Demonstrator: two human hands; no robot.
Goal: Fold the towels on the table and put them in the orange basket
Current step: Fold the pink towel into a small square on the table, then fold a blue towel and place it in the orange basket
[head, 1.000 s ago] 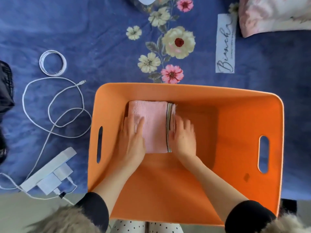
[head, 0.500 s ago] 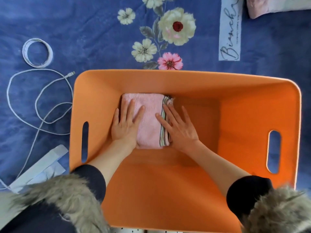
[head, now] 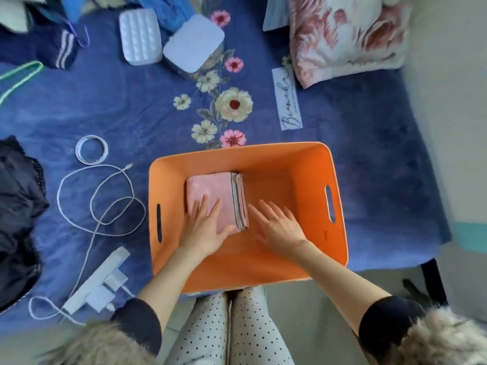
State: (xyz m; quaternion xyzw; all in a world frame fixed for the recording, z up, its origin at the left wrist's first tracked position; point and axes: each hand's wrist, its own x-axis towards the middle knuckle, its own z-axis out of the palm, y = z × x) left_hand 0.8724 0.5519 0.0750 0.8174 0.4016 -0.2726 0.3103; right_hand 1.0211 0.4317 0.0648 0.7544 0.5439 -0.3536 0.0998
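Observation:
The orange basket (head: 297,164) stands on the blue flowered blanket in front of me. A folded pink towel (head: 213,189) with a striped edge lies flat in its left half. My left hand (head: 204,227) rests flat with spread fingers on the towel's near part. Just right of the towel, my right hand (head: 279,225) is spread open above the bare basket floor, apart from the towel's striped edge. Neither hand grips anything.
White cables (head: 102,198) and a power strip with plugs (head: 101,280) lie left of the basket. Dark clothing (head: 15,219) is at the far left. White boxes (head: 141,36) and a floral pillow (head: 345,35) lie at the back.
Both hands have slid back toward me off the towel's middle. The right hand has left the striped edge. The camera has pulled back, so more of the blanket shows.

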